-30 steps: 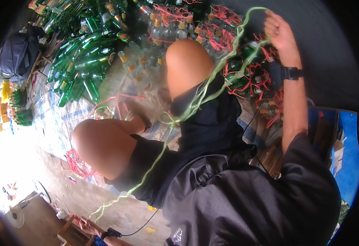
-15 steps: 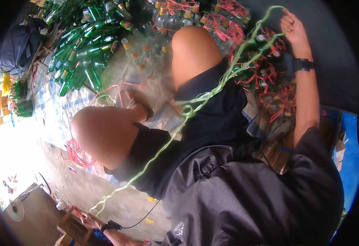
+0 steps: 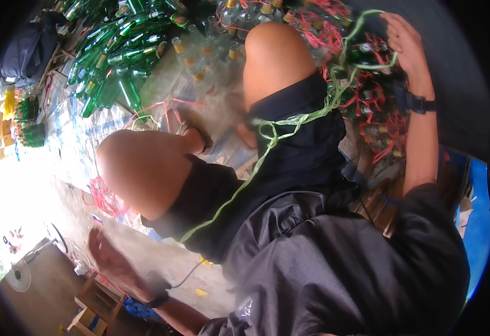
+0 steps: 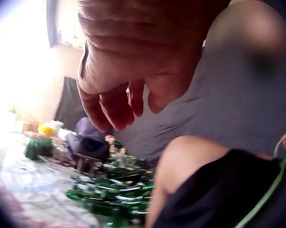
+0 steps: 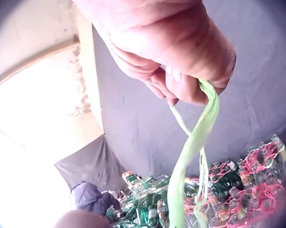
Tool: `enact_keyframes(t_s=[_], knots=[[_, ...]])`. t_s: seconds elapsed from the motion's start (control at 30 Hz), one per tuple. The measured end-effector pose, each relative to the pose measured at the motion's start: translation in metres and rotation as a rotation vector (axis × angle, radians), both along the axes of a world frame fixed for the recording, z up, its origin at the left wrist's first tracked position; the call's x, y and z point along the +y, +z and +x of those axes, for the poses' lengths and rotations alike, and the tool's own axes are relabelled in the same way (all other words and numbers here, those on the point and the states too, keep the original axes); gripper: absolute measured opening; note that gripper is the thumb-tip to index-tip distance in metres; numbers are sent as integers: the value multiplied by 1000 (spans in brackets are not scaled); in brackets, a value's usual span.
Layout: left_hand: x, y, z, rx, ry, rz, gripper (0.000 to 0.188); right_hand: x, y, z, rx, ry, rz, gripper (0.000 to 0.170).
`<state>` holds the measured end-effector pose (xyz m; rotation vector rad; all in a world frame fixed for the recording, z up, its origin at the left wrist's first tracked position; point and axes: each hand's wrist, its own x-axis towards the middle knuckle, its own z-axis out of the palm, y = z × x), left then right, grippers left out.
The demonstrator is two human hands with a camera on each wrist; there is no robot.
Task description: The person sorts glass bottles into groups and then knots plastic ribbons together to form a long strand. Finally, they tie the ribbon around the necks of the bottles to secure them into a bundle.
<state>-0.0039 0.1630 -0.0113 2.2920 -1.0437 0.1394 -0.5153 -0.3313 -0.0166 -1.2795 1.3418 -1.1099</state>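
My right hand (image 3: 410, 47) is raised at the upper right of the head view, fingers curled round pale green twine (image 3: 256, 165). In the right wrist view this hand (image 5: 181, 52) pinches the twine (image 5: 185, 161), whose strands hang down. The twine runs over the dark shorts, with a small loop near its middle, and its lower end lies by the left thigh. Blurred at the lower left, my left hand (image 3: 113, 260) holds nothing. The left wrist view shows that hand (image 4: 133, 61) with loosely bent fingers, apart from the twine (image 4: 264, 199).
Green bottles (image 3: 122, 50) lie piled at the upper left, near a dark backpack (image 3: 26, 53). Clear bottles (image 3: 247, 17) and bundles with red twine (image 3: 368, 95) stand beyond the knees. Red twine (image 3: 108, 196) lies beside the left knee; a wooden stool-like frame (image 3: 96, 299) is at lower left.
My left hand has let go of the twine's lower end and moved up; that end has dropped back toward the thigh. The twine has slackened, and my right hand's fingers have loosened somewhat.
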Motion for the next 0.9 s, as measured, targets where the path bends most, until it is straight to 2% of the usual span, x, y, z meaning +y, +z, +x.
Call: enact_keyframes(t_s=[0.03,0.1,0.13,0.17,0.23,0.3,0.4,0.43,0.5,0.67,0.73,0.83,0.9], knots=[[-30,11,-35,85,-291,-95,25,7,0,6,0,6,1,25],[-66,0,-67,337,-304,-33,24,21,-1,17,314,174,-53,25],[-84,2,-89,319,-356,-27,25,46,10,40,471,228,-109,25],[-100,4,-109,302,-408,-19,25,50,-2,44,481,366,-230,25],[-123,-4,-135,606,-467,-37,29,86,2,71,512,488,-255,20],[-142,-12,-156,504,-639,58,36,122,2,96,468,589,-265,22],[-156,-41,-179,759,-619,220,41,160,1,117,556,718,-522,29],[-159,-52,-183,657,-670,205,40,168,1,121,622,775,-604,32],[-162,-67,-190,655,-705,205,39,183,-3,127,598,880,-557,29],[-167,-63,-191,769,-642,252,25,194,-22,129,855,1004,-654,18],[-168,-61,-189,836,-595,222,13,195,-25,128,794,1002,-639,17],[-165,-54,-183,876,-540,277,22,191,-23,125,676,1031,-573,16],[-166,-49,-178,893,-513,288,21,186,-21,122,616,1061,-521,15]])
